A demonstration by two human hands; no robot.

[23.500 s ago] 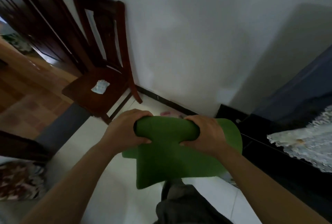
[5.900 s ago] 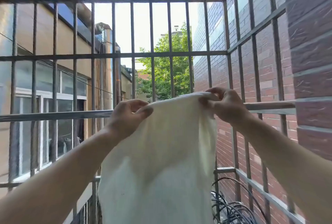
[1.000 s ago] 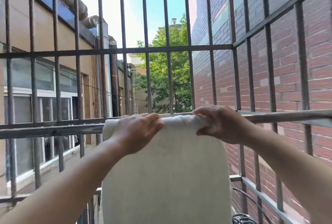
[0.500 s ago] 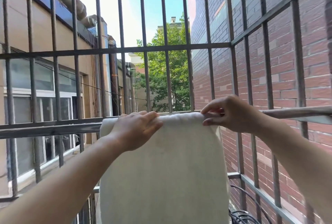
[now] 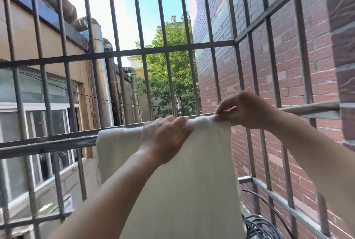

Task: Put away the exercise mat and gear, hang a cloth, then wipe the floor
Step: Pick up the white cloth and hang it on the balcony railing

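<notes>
A cream-white cloth [image 5: 192,181] hangs draped over a horizontal metal rail [image 5: 48,145] of a barred window cage, its front side falling straight down toward me. My left hand [image 5: 165,139] lies on the cloth's top fold over the rail, fingers curled on it. My right hand [image 5: 244,110] pinches the cloth's top right corner at the rail between thumb and fingers. The mat and other gear are out of view.
Vertical and horizontal metal bars [image 5: 167,50] close off the space ahead and to the right. A red brick wall [image 5: 288,66] runs along the right side. Black cables [image 5: 263,225] lie coiled at the lower right. A beige building with windows [image 5: 38,123] stands beyond on the left.
My left hand has slid right along the top fold. The right hand has lifted slightly and now pinches the cloth's corner. The cloth stays draped on the rail.
</notes>
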